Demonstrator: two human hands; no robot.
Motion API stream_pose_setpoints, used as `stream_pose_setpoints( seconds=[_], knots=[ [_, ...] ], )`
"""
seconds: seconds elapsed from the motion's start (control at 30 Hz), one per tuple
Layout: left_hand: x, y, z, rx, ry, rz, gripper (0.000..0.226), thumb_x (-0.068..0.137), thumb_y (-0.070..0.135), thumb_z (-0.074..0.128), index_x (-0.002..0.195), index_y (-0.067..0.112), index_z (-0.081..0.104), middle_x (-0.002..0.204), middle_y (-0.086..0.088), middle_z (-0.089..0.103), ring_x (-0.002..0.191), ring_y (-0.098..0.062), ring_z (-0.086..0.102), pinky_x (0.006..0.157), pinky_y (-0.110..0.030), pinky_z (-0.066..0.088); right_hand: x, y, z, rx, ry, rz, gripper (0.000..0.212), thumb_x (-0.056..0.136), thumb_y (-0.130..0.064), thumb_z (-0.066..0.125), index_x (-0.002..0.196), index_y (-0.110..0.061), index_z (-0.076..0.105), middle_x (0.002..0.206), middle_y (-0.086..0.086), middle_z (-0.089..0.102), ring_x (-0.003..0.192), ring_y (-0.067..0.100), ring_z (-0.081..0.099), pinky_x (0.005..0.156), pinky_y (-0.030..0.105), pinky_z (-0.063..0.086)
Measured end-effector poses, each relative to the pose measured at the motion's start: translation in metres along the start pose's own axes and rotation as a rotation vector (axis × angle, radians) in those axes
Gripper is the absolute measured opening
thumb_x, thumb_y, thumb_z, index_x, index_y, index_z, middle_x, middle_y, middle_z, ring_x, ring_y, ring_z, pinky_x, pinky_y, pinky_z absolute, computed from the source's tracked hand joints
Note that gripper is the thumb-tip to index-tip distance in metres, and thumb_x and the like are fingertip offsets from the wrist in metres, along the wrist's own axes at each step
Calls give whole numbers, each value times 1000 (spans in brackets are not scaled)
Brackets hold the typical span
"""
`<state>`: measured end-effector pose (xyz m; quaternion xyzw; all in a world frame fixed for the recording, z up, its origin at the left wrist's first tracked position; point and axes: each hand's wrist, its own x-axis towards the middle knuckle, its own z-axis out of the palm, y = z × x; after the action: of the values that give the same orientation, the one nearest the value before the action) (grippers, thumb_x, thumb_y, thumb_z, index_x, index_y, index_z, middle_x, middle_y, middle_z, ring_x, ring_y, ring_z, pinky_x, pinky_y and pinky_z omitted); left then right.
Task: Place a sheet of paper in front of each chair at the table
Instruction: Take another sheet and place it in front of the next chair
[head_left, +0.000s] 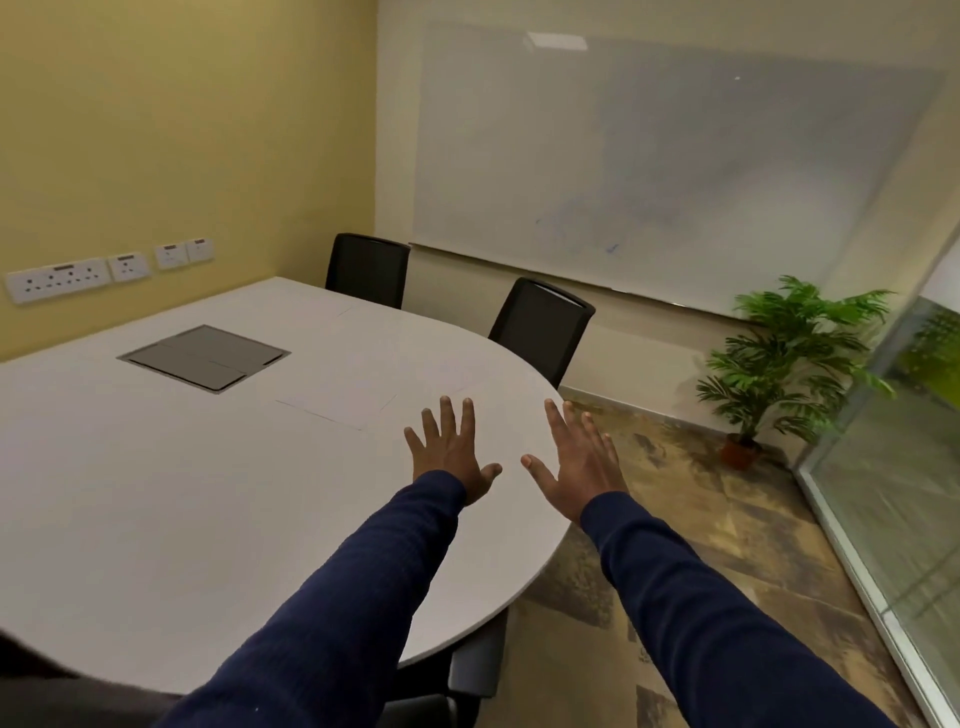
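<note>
Sockets on the yellow wall at far left. White tabletop with a grey cable hatch set flush in it. One sheet lies flat on the tabletop just right of the hatch, faint against the white; a second sheet seems to lie near the far chair, edges barely visible. Left hand over the tabletop near the rounded edge, palm down, fingers spread wide, holding nothing; cannot tell if it touches the surface. Right hand beside it over the rim, fingers wide, empty too. Both sleeves dark blue. Second chair at the curved end, whiteboard behind, potted plant on the floor at right.
</note>
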<state>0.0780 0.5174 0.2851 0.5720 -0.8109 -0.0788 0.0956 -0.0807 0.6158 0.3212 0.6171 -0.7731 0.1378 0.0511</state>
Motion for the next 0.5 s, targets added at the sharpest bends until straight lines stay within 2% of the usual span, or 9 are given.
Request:
stream_pose_setpoints(
  seconds=[0.5],
  knots=[
    [75, 149, 64, 28, -2, -269, 104, 89, 69, 45, 156, 20, -18, 164, -12, -21, 151, -40, -11, 118, -63, 2, 115, 195, 11, 17, -89, -299, 82, 96, -61, 40, 158, -32, -5, 168, 4, 3, 154, 31, 6, 122, 54, 11]
  ],
)
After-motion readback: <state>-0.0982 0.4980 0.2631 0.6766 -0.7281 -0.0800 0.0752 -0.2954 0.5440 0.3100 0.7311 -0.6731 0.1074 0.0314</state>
